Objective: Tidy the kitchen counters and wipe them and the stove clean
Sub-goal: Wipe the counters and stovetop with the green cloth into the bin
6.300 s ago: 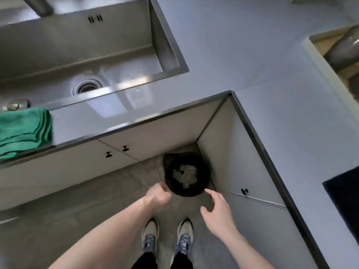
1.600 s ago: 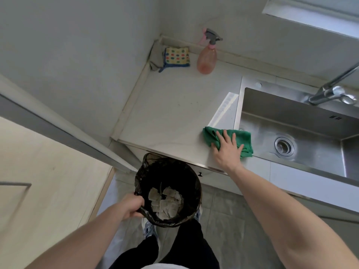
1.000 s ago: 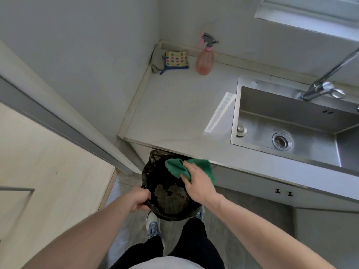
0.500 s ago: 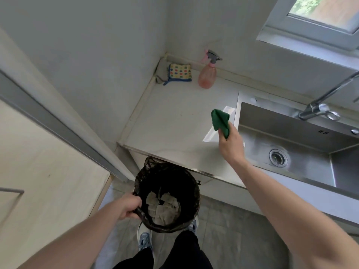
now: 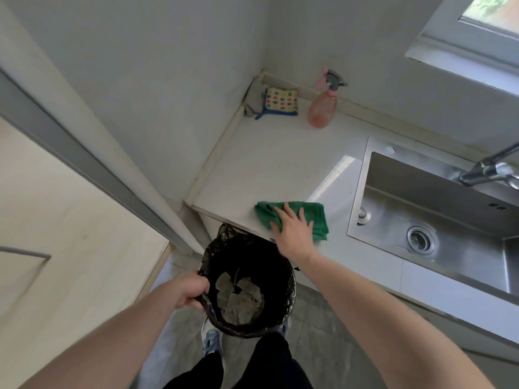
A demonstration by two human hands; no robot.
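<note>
A green cloth (image 5: 292, 219) lies flat near the front edge of the pale worktop (image 5: 269, 169), its long axis running left to right along that edge, just left of the steel sink (image 5: 438, 220). The right hand (image 5: 293, 230) presses down on the cloth with straight, spread fingers (image 5: 283, 213), covering its middle and leaving both ends showing; the fingers point away from the body, across the cloth's length.

Directly below the worktop's edge, and toward the person from the cloth, a black-lined bin (image 5: 248, 287) is held up by the left hand (image 5: 189, 290), whose fingers curl round its near-left rim. Crumpled scraps lie in its bottom.

The bin's mouth appears to sit just under and left of the cloth, so a sweep toward the edge would likely carry any crumbs into it. A pink spray bottle (image 5: 323, 109) and a spotted sponge cloth (image 5: 280, 101) stand well apart at the back corner.
</note>
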